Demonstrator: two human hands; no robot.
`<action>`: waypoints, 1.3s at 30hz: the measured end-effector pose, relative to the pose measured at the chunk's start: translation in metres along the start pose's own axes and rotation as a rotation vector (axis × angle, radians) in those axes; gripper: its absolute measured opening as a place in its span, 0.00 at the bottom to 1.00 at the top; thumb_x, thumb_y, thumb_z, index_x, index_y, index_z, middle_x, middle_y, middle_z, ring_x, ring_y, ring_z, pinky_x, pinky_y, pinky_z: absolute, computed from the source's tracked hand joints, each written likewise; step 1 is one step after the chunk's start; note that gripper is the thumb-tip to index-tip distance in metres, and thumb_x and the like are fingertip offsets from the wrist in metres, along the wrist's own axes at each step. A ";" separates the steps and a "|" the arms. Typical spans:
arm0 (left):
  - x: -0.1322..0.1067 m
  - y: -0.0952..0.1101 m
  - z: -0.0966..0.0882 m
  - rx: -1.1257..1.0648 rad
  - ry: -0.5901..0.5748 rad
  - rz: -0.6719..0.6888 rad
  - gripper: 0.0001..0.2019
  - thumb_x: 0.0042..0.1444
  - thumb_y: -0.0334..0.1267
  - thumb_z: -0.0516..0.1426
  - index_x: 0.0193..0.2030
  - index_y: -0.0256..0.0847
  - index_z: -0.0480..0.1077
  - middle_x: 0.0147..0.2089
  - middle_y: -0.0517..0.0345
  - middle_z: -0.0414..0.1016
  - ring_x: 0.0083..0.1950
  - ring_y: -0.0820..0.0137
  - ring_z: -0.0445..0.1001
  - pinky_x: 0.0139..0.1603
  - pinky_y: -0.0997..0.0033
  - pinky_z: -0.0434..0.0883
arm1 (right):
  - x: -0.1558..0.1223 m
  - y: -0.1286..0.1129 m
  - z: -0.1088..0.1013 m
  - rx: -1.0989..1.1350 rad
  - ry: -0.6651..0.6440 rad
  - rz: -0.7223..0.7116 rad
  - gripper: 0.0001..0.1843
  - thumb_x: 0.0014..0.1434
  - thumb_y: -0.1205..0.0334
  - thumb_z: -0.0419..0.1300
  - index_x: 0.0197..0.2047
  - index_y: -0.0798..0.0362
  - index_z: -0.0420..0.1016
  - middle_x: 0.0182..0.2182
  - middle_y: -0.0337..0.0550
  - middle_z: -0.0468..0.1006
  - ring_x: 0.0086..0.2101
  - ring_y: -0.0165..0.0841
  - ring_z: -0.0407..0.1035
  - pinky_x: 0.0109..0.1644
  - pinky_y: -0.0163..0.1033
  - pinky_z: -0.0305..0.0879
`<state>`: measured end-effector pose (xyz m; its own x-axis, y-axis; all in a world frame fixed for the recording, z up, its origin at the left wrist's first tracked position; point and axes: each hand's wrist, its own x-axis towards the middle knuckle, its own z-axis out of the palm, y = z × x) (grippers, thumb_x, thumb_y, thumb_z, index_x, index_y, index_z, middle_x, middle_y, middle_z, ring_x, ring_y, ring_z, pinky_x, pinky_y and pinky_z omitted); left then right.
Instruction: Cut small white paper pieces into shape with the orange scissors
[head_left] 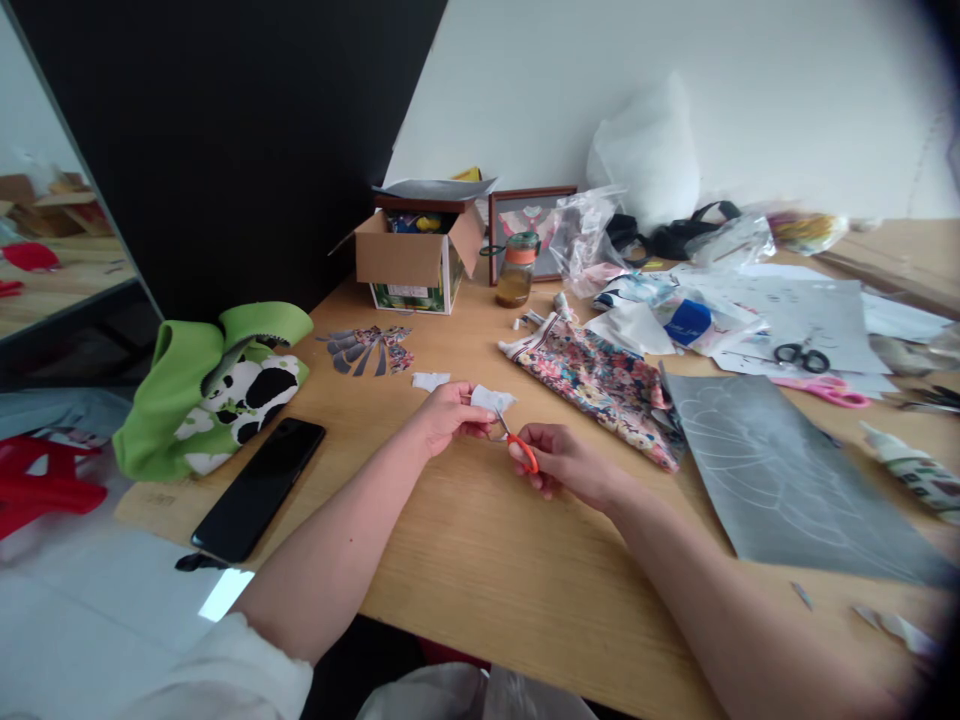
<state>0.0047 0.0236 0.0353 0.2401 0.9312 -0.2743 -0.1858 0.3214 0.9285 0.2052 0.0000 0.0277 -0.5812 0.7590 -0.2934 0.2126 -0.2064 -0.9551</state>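
Note:
Between the fingers of my left hand (450, 415) is a small whitish piece of paper or fabric (493, 398). My right hand (555, 460) grips small orange-handled scissors (523, 452), their blades pointing up and left against the piece's lower edge. Whether the blades are parted I cannot tell. Another small white scrap (431, 381) lies on the table just beyond my left hand. Farther left, grey and flowered cut strips (369, 350) are laid out in a fan. Right of my hands lies folded floral fabric (600, 385).
A black phone (259, 490) and a green panda bag (225, 390) lie at left. Behind stand an open cardboard box (409, 260) and an orange-topped jar (517, 272). At right are a grey sheet with pale lines (787, 480), pink scissors (825, 390), black-handled scissors (802, 356) and a glue bottle (915, 470).

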 end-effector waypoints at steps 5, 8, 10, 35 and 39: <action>0.000 0.001 0.000 -0.009 0.005 -0.008 0.11 0.42 0.21 0.63 0.33 0.32 0.70 0.26 0.56 0.76 0.22 0.77 0.72 0.24 0.79 0.69 | -0.001 -0.001 0.001 -0.014 -0.001 -0.001 0.26 0.50 0.38 0.65 0.29 0.54 0.65 0.23 0.36 0.68 0.19 0.24 0.60 0.20 0.30 0.59; -0.001 0.001 0.001 -0.017 0.010 -0.018 0.11 0.42 0.21 0.63 0.33 0.32 0.70 0.26 0.56 0.76 0.22 0.77 0.72 0.24 0.79 0.69 | -0.001 -0.002 0.001 -0.012 -0.003 -0.005 0.26 0.50 0.38 0.65 0.29 0.53 0.65 0.23 0.35 0.67 0.19 0.24 0.59 0.20 0.30 0.58; -0.001 0.002 0.001 -0.021 0.014 -0.024 0.11 0.42 0.21 0.63 0.33 0.31 0.69 0.26 0.56 0.76 0.21 0.77 0.71 0.23 0.79 0.69 | -0.001 -0.003 0.001 -0.006 0.000 -0.008 0.26 0.50 0.38 0.66 0.29 0.54 0.65 0.23 0.36 0.67 0.20 0.24 0.59 0.20 0.30 0.58; -0.001 0.003 -0.001 -0.016 -0.015 -0.001 0.11 0.42 0.23 0.65 0.33 0.31 0.70 0.27 0.57 0.75 0.23 0.77 0.72 0.25 0.78 0.69 | 0.001 0.000 0.000 -0.027 0.056 0.031 0.26 0.46 0.39 0.68 0.29 0.53 0.66 0.21 0.34 0.67 0.17 0.22 0.57 0.18 0.29 0.55; -0.002 0.004 -0.001 -0.002 -0.013 -0.007 0.10 0.42 0.25 0.65 0.34 0.32 0.71 0.28 0.56 0.76 0.23 0.76 0.73 0.25 0.77 0.70 | 0.001 -0.001 0.000 -0.029 0.052 0.028 0.26 0.46 0.39 0.68 0.29 0.53 0.66 0.22 0.34 0.68 0.17 0.22 0.57 0.18 0.29 0.56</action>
<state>0.0024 0.0231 0.0389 0.2540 0.9265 -0.2776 -0.1859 0.3285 0.9261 0.2046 0.0008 0.0280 -0.5335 0.7843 -0.3164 0.2508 -0.2106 -0.9449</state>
